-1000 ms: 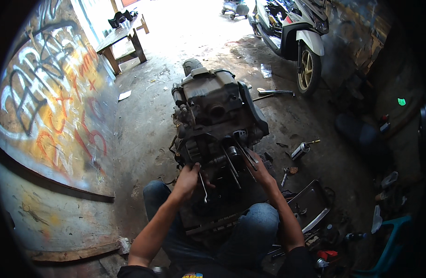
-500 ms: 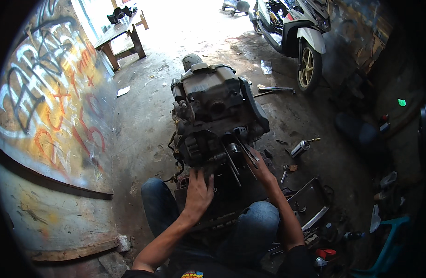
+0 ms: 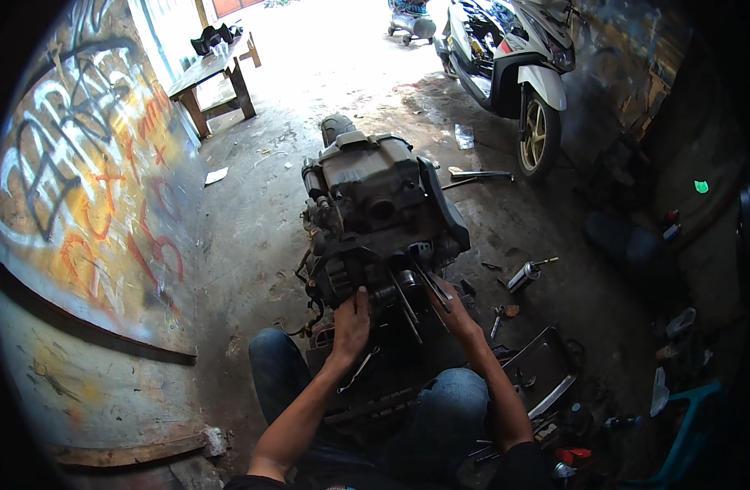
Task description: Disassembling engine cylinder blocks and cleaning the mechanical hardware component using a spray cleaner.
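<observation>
A dark, greasy scooter engine (image 3: 367, 196) stands on the floor in front of me, between my knees. From its near side jut long metal studs (image 3: 409, 310), with a round, shiny piston (image 3: 410, 280) between them. My left hand (image 3: 352, 325) grips the engine's near left edge, its thumb on top and the other fingers mostly hidden. Right of the studs, my right hand (image 3: 456, 312) reaches against the engine; its fingertips are hidden behind the studs and casing. Below my left hand lies a thin metal tool (image 3: 360, 370), perhaps a wrench.
Right of the engine lie a spray can (image 3: 522, 278), a spanner (image 3: 496, 322) and a dark tray (image 3: 546, 363) among loose tools. A white scooter (image 3: 522, 73) stands at the far right, a wooden bench (image 3: 207, 69) at the far left. A painted wall panel (image 3: 97, 180) borders the left.
My left hand has moved from lying with fingers stretched on the engine's near edge to gripping it, uncovering the thin metal tool. The right hand stays nearly in place. The view shifted slightly.
</observation>
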Motion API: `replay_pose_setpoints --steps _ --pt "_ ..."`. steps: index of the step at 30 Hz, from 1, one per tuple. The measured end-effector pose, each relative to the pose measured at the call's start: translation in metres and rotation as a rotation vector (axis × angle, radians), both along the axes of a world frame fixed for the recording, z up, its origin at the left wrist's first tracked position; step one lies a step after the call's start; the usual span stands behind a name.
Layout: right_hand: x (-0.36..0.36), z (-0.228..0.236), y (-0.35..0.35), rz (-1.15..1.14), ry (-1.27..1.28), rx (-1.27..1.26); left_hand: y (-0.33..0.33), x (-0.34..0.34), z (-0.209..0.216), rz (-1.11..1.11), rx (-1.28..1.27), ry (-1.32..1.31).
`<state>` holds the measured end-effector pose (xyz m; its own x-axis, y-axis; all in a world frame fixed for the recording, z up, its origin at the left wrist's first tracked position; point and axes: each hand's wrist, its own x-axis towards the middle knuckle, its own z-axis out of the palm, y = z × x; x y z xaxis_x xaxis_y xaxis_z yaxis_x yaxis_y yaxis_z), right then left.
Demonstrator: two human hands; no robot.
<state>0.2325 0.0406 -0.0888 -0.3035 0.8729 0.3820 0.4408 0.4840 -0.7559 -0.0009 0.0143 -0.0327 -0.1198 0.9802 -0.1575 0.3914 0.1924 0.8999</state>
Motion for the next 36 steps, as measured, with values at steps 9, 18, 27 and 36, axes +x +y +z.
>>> replay_pose_setpoints --steps 9,18,27,36 --pt "-0.003 0.007 0.007 0.081 0.095 -0.036 -0.008 0.009 0.016 0.028 0.219 0.001" --pt "0.000 -0.006 0.002 0.025 0.071 0.035 -0.011 0.010 0.018 0.035 0.331 -0.040" --pt "-0.006 0.016 0.003 0.001 0.105 -0.128 -0.004 0.000 0.008 -0.036 0.125 0.079" --pt "-0.007 0.010 0.014 0.020 0.260 -0.329 -0.009 0.014 0.005 0.090 0.217 -0.059"
